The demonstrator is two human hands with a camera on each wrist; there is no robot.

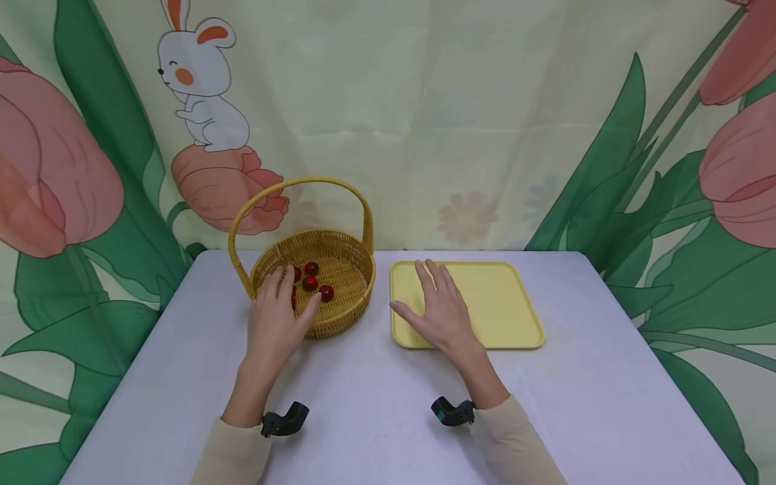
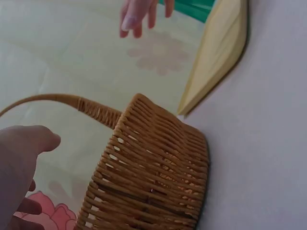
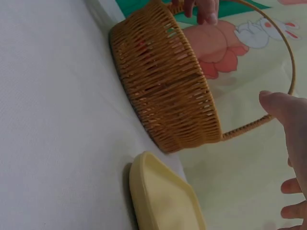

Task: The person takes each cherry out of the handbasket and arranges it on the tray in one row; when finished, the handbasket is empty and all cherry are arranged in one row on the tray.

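Left hand [image 1: 275, 325] hovers over basket [image 1: 341, 323], right [image 1: 445, 315] over tray [image 1: 500, 306]

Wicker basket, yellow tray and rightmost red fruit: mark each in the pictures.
Wicker basket [image 2: 148, 163]: left wrist view, on its woven outer wall.
Yellow tray [image 1: 500, 296]: head view, on its bare flat surface.
Rightmost red fruit [image 1: 327, 293]: head view, on its visible middle.

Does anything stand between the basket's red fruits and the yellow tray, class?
Yes: the basket's wall facing the yellow tray stands between it and the red fruits. The right hand hovers near the tray.
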